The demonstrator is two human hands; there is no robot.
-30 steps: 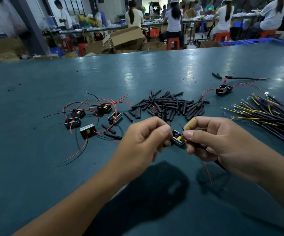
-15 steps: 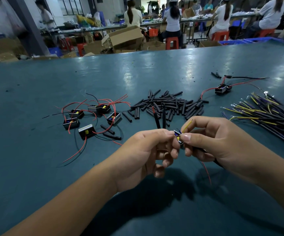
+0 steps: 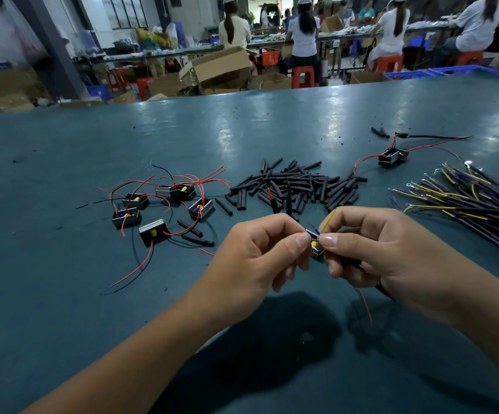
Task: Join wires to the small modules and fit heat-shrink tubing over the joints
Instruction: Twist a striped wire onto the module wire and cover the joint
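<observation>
1. Head view showed the left hand (image 3: 257, 252) and right hand (image 3: 376, 249) pinched together on one small module (image 3: 315, 243), held above the table (image 3: 63, 294)
2. Right fingers also gripped a yellow wire (image 3: 329, 220) at the module: joining looked underway
3. Next would likely need a sleeve from the heat-shrink pile (image 3: 299, 183)

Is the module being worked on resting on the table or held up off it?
Held up. The module is pinched between the left hand and right hand, with their shadows on the table below.
</observation>
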